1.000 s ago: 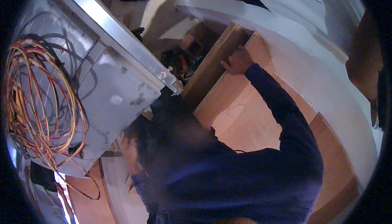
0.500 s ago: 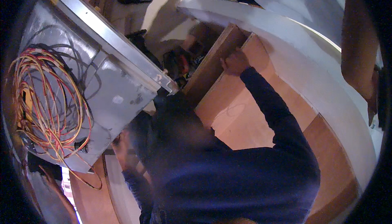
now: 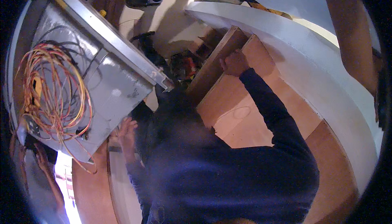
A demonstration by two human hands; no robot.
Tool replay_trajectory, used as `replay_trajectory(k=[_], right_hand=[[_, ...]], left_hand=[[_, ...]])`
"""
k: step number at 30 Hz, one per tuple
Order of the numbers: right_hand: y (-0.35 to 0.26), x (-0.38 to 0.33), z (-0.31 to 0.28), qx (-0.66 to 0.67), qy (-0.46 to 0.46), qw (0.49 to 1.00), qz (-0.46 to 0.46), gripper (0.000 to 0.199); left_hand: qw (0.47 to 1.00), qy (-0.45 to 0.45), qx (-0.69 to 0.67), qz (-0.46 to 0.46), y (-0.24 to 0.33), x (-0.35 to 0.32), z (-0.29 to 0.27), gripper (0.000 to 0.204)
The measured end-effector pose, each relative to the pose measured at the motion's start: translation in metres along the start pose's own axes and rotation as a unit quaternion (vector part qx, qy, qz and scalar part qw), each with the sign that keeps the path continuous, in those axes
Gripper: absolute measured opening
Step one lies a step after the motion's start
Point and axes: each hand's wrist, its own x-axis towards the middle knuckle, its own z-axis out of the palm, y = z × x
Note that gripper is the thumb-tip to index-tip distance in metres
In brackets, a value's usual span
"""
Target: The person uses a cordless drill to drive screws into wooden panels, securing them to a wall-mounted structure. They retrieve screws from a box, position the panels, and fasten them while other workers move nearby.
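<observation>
My right hand curls over the wooden board, already standing; my left hand, open, apparently empty, is near the grey metal box at left, wires coiled there.

The right hand gripped the edge of a wooden board. The left hand, fingers loosely spread, was just beside a grey metal box; contact was unclear. Red and yellow cables lay coiled against the box. A curved white wall stood beyond the board.
</observation>
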Motion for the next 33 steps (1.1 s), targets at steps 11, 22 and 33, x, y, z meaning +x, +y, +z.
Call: replay_trajectory(k=[11, 22, 33], right_hand=[[-0.066, -0.03, 0.029, 0.014, 0.147, 0.987, -0.063, 0.036], [-0.092, -0.028, 0.046, -0.048, -0.031, 0.998, 0.001, 0.034], [-0.1, -0.02, 0.041, -0.065, -0.078, 0.995, 0.019, 0.037]], left_hand=[[0.938, 0.062, 0.337, 0.052, 0.083, -0.012, 0.009, 0.033], [0.95, -0.055, 0.296, 0.08, 0.026, 0.034, -0.074, 0.041], [0.974, 0.003, 0.228, 0.001, -0.06, 0.033, -0.121, 0.031]])
